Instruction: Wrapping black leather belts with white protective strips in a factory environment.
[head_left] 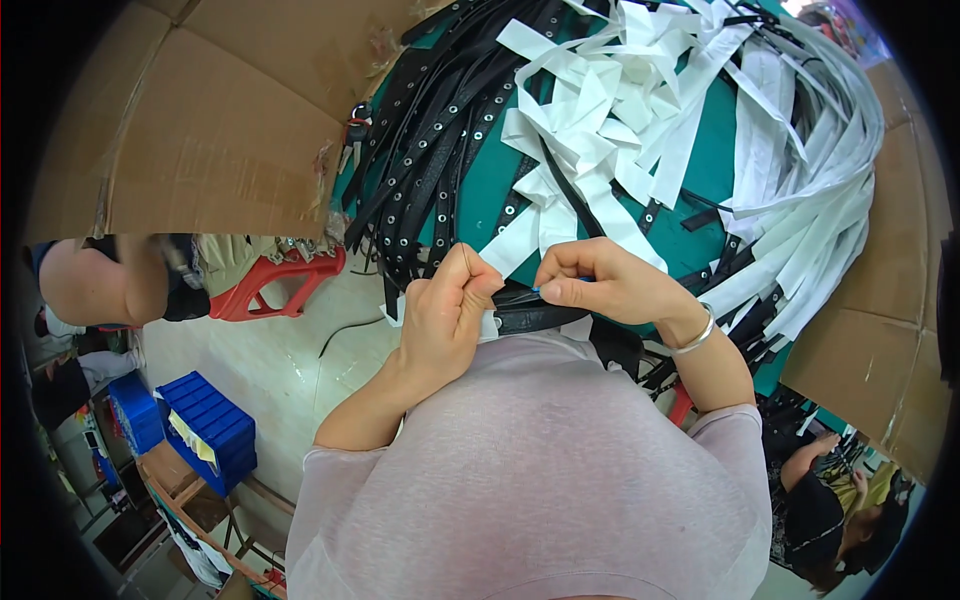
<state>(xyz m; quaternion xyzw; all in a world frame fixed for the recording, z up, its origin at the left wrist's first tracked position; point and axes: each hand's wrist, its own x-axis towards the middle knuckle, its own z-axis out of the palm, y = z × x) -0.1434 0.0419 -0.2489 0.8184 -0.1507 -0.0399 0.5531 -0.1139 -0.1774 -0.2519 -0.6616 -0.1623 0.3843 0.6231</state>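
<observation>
Both of my hands are raised close together in front of my chest, at the near edge of the green table (487, 190). My left hand (440, 318) is closed in a pinch, and what its fingertips hold is too small to make out. The fingers of my right hand (615, 285), below a silver bangle (695, 332), are curled round a small item with a blue tip (537, 290); its kind is unclear. Below and between the hands lies a black strap (528, 319). Another narrow black strap (568, 190) runs over white strips toward my right hand.
Black straps with metal eyelets (430, 165) hang over the table's left side. White strips (615, 110) are heaped in the middle, with a white bundle (820, 200) at right. Cardboard (220, 120) flanks the table. A red stool (275, 285), blue crates (207, 425) and other people are nearby.
</observation>
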